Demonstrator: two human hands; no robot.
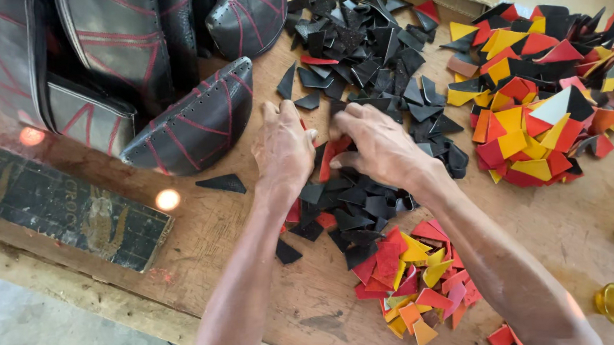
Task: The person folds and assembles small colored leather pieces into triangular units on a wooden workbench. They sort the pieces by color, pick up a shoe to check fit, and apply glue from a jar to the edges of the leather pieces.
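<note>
Pinching a red triangular leather scrap [332,154], right hand [381,146] fingers clamped on it; left hand [283,147] (fingers together, palm down) rests on the black triangular leather scraps [357,61].

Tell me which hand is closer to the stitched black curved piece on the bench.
Left. The left hand sits just right of the stitched black curved piece; the right hand lies farther right over the black scraps.

Both bare arms reach up from the bottom and come close together, the left hand [283,147] lying palm down with its fingers curled under, and the right hand [379,146] just beside it with fingers pinched together.
</note>
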